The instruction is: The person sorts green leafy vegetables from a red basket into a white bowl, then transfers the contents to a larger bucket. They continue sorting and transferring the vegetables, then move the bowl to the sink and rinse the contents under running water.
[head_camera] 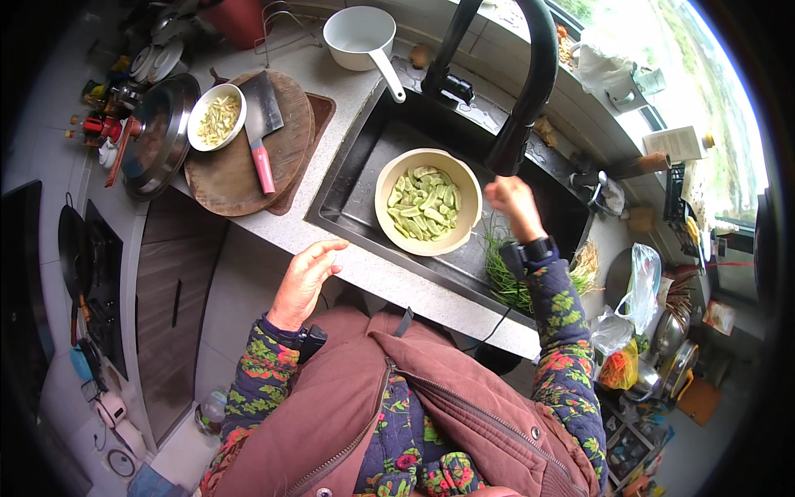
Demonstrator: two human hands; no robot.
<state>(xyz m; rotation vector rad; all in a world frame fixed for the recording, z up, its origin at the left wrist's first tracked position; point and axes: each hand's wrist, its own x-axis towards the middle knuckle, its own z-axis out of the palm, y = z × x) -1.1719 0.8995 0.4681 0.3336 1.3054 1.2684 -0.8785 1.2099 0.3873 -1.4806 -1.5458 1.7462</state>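
Observation:
A cream-coloured bowl [379,205] stands in the black sink [360,199], holding sliced green pods, perhaps flat beans [428,208]. Close to its right rim and just below the black faucet spout [508,152] is my right hand [514,205]. Its fingers are curled and blurred; whether it touches the bowl or grips anything is unclear. Beneath my right forearm, long green chives or scallions [506,273] lie in the sink. My left hand [307,282] hovers by the counter's front edge [372,267], fingers apart and nothing in them.
On the left counter, a cleaver with a pink handle [263,164] lies on a round wooden board [214,177], beside a white bowl [194,118] of chopped pale pieces. A lidded pan [155,136] sits farther left. Behind the sink is a white saucepan [348,37]; plastic bags [640,292] crowd the right.

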